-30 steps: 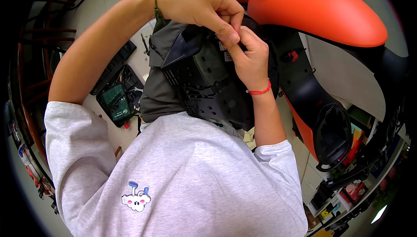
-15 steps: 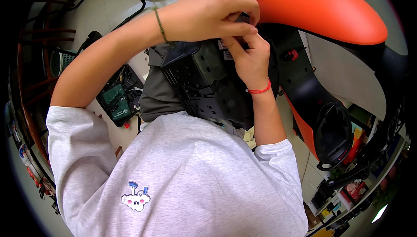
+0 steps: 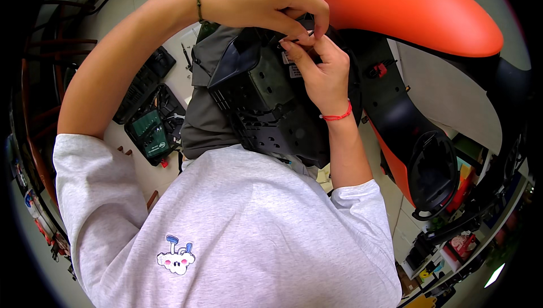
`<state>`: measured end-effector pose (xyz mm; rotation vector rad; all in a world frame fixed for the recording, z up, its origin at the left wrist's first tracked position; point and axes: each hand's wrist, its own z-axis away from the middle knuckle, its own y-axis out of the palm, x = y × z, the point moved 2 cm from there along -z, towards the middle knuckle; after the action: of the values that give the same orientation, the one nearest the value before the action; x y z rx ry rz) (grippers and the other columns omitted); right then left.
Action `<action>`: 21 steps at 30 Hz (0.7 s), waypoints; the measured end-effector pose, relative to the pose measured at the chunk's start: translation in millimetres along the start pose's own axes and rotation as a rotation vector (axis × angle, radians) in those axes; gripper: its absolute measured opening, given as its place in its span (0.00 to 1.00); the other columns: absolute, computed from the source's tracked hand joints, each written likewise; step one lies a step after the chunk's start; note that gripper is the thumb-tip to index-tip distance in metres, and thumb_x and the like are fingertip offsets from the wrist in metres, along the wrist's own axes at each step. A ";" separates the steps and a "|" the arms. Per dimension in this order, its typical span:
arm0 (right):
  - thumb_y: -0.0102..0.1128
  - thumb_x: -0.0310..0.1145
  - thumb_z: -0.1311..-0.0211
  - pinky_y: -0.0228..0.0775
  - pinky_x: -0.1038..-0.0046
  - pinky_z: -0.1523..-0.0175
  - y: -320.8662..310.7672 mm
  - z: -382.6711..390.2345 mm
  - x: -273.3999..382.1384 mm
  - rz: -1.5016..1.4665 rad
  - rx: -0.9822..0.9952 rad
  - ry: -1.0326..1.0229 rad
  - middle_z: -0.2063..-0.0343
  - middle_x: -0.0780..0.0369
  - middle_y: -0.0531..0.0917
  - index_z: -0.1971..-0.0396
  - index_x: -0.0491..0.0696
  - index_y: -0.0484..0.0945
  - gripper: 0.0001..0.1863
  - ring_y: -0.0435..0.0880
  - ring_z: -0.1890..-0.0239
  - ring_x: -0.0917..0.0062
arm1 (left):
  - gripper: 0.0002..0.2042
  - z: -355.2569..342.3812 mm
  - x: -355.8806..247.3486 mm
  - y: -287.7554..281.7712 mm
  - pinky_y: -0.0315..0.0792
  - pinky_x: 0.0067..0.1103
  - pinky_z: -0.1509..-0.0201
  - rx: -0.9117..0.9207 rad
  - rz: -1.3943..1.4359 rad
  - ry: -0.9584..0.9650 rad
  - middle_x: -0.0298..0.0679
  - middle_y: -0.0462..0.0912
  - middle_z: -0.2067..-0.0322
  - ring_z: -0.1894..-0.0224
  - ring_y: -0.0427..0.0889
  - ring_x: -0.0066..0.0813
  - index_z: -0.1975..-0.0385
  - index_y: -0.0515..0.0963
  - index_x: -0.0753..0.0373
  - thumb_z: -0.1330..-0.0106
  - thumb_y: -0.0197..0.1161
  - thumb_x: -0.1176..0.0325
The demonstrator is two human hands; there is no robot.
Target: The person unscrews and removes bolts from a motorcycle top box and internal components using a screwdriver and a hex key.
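Note:
A black plastic box-shaped part (image 3: 288, 121) with holes and slots in its walls lies tilted across my lap. At its far end, my left hand (image 3: 277, 3) reaches over from the left, its thumb and fingertips pinched together. Against those fingertips, my right hand (image 3: 325, 70) closes its thumb and forefinger near white labels on the black part. What the fingertips hold is too small and covered to make out. Just beyond the hands hangs the orange body panel (image 3: 418, 14) of a scooter.
An open tool case with a green panel (image 3: 150, 133) lies on the floor to the left. Right of me stand the scooter's black and orange front part (image 3: 432, 172) and a red connector (image 3: 380, 70). Wooden chairs (image 3: 39, 99) line the far left; crowded shelves (image 3: 469, 246) are at lower right.
My left forearm has risen and its elbow moved outward, uncovering more of the floor and tool case. The left fingertips have shifted slightly down and left; my right hand has barely moved.

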<state>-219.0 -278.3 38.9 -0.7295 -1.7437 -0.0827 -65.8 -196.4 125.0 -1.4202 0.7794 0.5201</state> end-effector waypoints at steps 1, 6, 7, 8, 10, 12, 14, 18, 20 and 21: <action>0.67 0.29 0.43 0.66 0.78 0.71 -0.6 0.5 -0.4 0.005 0.006 0.005 0.78 0.62 0.78 0.67 0.41 0.82 0.08 0.75 0.78 0.79 | 0.05 -1.7 -2.8 -0.4 0.55 0.25 0.78 -0.013 -0.007 0.018 0.31 0.59 0.87 0.84 0.58 0.23 0.64 0.79 0.59 0.35 0.62 0.66; 0.68 0.28 0.43 0.66 0.80 0.71 -1.2 1.3 -0.8 0.009 0.009 0.021 0.77 0.64 0.80 0.67 0.41 0.81 0.07 0.76 0.77 0.82 | 0.13 -4.3 3.7 -8.1 0.72 0.32 0.67 0.051 0.078 0.052 0.41 0.78 0.77 0.72 0.79 0.44 0.74 0.73 0.63 0.36 0.60 0.59; 0.68 0.28 0.44 0.66 0.81 0.72 -0.1 0.7 -0.7 -0.014 -0.001 0.021 0.76 0.64 0.80 0.68 0.40 0.81 0.07 0.76 0.77 0.83 | 0.13 -4.6 -4.4 -11.5 0.72 0.31 0.68 0.045 0.047 -0.041 0.41 0.78 0.78 0.72 0.79 0.43 0.74 0.74 0.63 0.36 0.61 0.59; 0.68 0.27 0.44 0.66 0.81 0.72 0.4 0.3 -0.7 -0.036 -0.011 0.020 0.76 0.64 0.81 0.68 0.40 0.81 0.07 0.76 0.77 0.84 | 0.13 -4.3 -6.7 -11.8 0.71 0.31 0.68 0.032 -0.017 -0.067 0.42 0.77 0.78 0.73 0.79 0.43 0.74 0.74 0.63 0.36 0.61 0.59; 0.67 0.27 0.43 0.66 0.82 0.72 0.5 0.1 -0.2 -0.032 0.003 0.032 0.75 0.65 0.81 0.67 0.40 0.81 0.07 0.76 0.77 0.84 | 0.13 0.3 -7.5 -9.0 0.71 0.31 0.70 -0.005 -0.175 -0.056 0.42 0.77 0.79 0.75 0.78 0.43 0.75 0.75 0.63 0.37 0.61 0.59; 0.67 0.27 0.43 0.65 0.82 0.73 -0.5 -0.2 2.0 -0.028 0.010 0.050 0.75 0.65 0.81 0.67 0.40 0.81 0.07 0.76 0.77 0.84 | 0.11 2.8 -6.9 -0.4 0.67 0.30 0.73 -0.080 -0.322 -0.010 0.41 0.73 0.83 0.79 0.74 0.40 0.76 0.75 0.63 0.39 0.62 0.61; 0.66 0.27 0.42 0.65 0.82 0.73 -2.8 -0.4 7.6 -0.023 0.009 0.076 0.75 0.64 0.81 0.67 0.41 0.80 0.07 0.76 0.78 0.84 | 0.09 4.5 -11.0 12.0 0.60 0.29 0.78 -0.186 -0.426 0.002 0.37 0.65 0.88 0.85 0.67 0.34 0.78 0.75 0.61 0.42 0.64 0.64; 0.65 0.28 0.41 0.65 0.81 0.73 -5.3 0.1 1.3 0.046 0.034 -0.010 0.75 0.63 0.80 0.67 0.41 0.80 0.07 0.76 0.78 0.82 | 0.11 5.2 -14.2 31.1 0.63 0.31 0.78 -0.317 -0.372 -0.119 0.40 0.70 0.88 0.83 0.71 0.41 0.85 0.71 0.62 0.48 0.64 0.65; 0.66 0.28 0.41 0.65 0.80 0.73 -4.4 2.5 -6.4 0.028 -0.015 -0.041 0.75 0.62 0.80 0.67 0.41 0.80 0.07 0.75 0.79 0.82 | 0.14 1.3 -12.7 27.8 0.64 0.28 0.77 -0.241 -0.265 -0.205 0.40 0.68 0.87 0.83 0.70 0.35 0.81 0.71 0.64 0.41 0.62 0.61; 0.66 0.28 0.42 0.65 0.80 0.73 -3.6 2.2 -4.1 0.029 -0.005 -0.023 0.75 0.62 0.80 0.67 0.41 0.80 0.07 0.76 0.78 0.81 | 0.15 -0.1 -10.1 25.6 0.65 0.27 0.76 -0.231 -0.175 -0.217 0.39 0.68 0.86 0.83 0.70 0.33 0.80 0.71 0.64 0.38 0.62 0.60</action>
<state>-222.1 -282.1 35.7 -0.7618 -1.7548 -0.0599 -91.3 -192.5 115.5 -1.5962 0.4269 0.6314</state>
